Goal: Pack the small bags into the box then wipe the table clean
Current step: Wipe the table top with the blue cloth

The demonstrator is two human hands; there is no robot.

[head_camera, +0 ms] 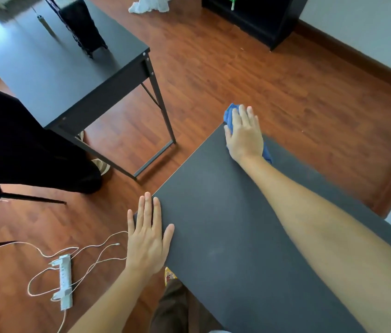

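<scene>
A dark grey table point(225, 224) runs from the lower right toward the middle of the view. My right hand point(245, 135) lies flat on a blue cloth point(229, 115), pressing it onto the table's far corner; the cloth sticks out past my fingers and shows again by my wrist. My left hand point(147, 236) rests flat with fingers spread on the table's near left edge, holding nothing. No small bags or box are in view.
A second black table point(52, 75) stands at the upper left with a dark wicker basket point(79, 22) on it. A person in black point(21, 145) stands at the left. A white power strip point(66, 282) with cables lies on the wooden floor. A black shelf point(257, 18) stands against the far wall.
</scene>
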